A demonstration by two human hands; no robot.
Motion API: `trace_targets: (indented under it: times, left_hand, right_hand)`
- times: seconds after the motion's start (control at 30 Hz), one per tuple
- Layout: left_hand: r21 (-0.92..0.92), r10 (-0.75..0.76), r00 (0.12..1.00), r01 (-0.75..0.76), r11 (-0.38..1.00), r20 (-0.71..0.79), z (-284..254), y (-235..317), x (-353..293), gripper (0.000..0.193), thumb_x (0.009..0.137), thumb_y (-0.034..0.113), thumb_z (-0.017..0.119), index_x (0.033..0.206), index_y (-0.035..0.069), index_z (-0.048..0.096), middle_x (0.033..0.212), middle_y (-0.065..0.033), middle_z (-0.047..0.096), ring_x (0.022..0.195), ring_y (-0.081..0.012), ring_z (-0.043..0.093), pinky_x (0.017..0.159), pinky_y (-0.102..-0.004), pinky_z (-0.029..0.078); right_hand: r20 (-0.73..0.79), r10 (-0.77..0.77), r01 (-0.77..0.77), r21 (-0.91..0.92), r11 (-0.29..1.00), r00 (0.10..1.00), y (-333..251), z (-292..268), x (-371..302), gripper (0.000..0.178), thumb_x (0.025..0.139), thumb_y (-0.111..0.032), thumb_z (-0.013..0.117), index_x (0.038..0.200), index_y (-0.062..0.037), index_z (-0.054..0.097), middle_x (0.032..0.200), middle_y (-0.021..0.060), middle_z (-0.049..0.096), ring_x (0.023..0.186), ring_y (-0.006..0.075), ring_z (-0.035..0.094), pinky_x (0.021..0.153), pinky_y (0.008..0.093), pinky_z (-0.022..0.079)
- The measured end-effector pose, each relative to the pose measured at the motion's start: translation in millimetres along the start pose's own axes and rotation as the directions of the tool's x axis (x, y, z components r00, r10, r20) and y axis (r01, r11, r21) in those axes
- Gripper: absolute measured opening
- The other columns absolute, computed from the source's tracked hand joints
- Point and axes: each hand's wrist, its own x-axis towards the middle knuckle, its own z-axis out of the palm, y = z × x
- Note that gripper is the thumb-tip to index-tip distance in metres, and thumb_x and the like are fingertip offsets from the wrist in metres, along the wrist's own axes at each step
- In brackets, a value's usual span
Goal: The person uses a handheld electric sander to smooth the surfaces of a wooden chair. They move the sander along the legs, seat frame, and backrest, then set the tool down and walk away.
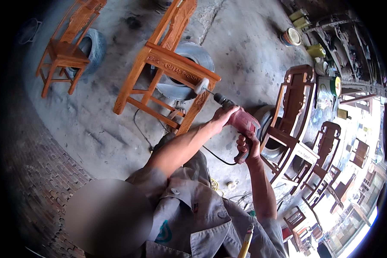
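Observation:
A red power drill [244,121] with a black chuck is held in both my hands. My left hand [223,117] is closed round the front of its body. My right hand [248,147] wraps the rear handle, from which a black cord trails down. On the drill's shaft sits a round white polishing pad [201,86]. The pad meets, or almost meets, the front corner of a carved orange-brown wooden chair [172,64], below the seat edge. Whether it presses on the wood I cannot tell. The chair is tilted in view, with a grey tyre [185,90] behind its legs.
Another orange-brown chair [66,53] stands at the far left by a tyre [90,51]. Several darker chairs [294,103] line the right side. Buckets [291,37] and containers stand at the back right. Cords lie on the concrete floor [103,112]; bricks [38,159] border it at left.

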Motion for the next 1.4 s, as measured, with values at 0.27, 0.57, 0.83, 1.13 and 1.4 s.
trace_targets:
  times: [0.27,0.57,0.83,1.13,1.4]
  left_hand:
    - [-0.021,0.047,0.999,-0.048,0.999,-0.013,-10,27,0,0.057,0.078,0.051,0.074,0.112,0.007,0.065,0.108,-0.0051,0.067,0.096,-0.0168,0.065,0.081,-0.0317,0.054]
    - [-0.079,0.059,0.998,-0.06,0.995,-0.016,-21,37,-14,0.043,0.082,0.043,0.073,0.107,0.009,0.068,0.101,-0.0031,0.069,0.089,-0.0145,0.066,0.075,-0.0299,0.055]
    - [-0.08,0.063,0.996,-0.059,0.995,0.055,-67,49,9,0.054,0.077,0.047,0.077,0.115,0.011,0.064,0.107,-0.0047,0.067,0.096,-0.0165,0.065,0.082,-0.0328,0.054]
    - [-0.094,0.098,0.995,-0.1,0.991,-0.019,-104,77,5,0.053,0.077,0.043,0.078,0.116,0.011,0.063,0.108,-0.0036,0.066,0.096,-0.0162,0.064,0.082,-0.0326,0.053]
    - [-0.143,0.118,0.992,-0.124,0.982,-0.052,-136,121,-17,0.049,0.08,0.037,0.075,0.115,0.006,0.062,0.106,-0.0062,0.066,0.095,-0.0158,0.064,0.081,-0.0312,0.053]
  right_hand:
    - [0.037,0.031,-0.033,0.032,0.999,0.999,-5,14,27,0.024,0.088,-0.022,0.06,0.106,-0.0082,0.052,0.077,0.004,0.051,0.06,0.0117,0.046,0.04,0.0202,0.037]
    - [0.002,0.038,-0.038,-0.025,0.999,0.999,2,33,24,0.022,0.089,-0.023,0.059,0.105,-0.0095,0.053,0.076,0.0031,0.051,0.06,0.0111,0.045,0.041,0.0202,0.036]
    - [0.017,0.041,-0.041,-0.004,0.999,0.999,25,73,47,0.022,0.088,-0.024,0.061,0.102,-0.0097,0.052,0.077,0.0022,0.048,0.059,0.0094,0.041,0.04,0.0185,0.035]
    - [0.029,0.043,-0.043,-0.005,0.999,0.999,44,110,72,0.023,0.088,-0.025,0.061,0.102,-0.0094,0.052,0.077,0.0018,0.048,0.059,0.0092,0.042,0.041,0.0188,0.035]
    - [0.017,0.03,-0.03,-0.049,0.998,0.999,59,154,100,0.027,0.088,-0.026,0.061,0.103,-0.0056,0.051,0.077,0.0021,0.049,0.06,0.0092,0.043,0.043,0.0194,0.036]
